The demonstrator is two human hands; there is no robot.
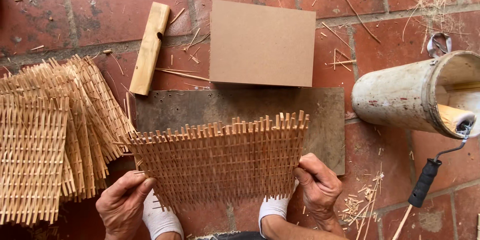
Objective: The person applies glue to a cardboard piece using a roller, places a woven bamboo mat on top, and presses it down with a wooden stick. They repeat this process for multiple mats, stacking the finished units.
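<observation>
Left hand [122, 202] and right hand [317, 185] each grasped a lower corner of the pale woven cane mat [220, 160], held above a dark flat board [240, 110]. Similar woven mats [45, 135] were stacked just left on the red tile floor [60, 5].

A floor of red-brown square tiles [100, 5] with grey mortar joints is seen from above. Thin straw-coloured slivers and splinters are scattered across it, most densely at the upper right and lower right. Dust and pale scuffs are noted on several tiles. Even, soft daylight is observed, with only faint shadows. No walls, windows or furniture are shown.
</observation>
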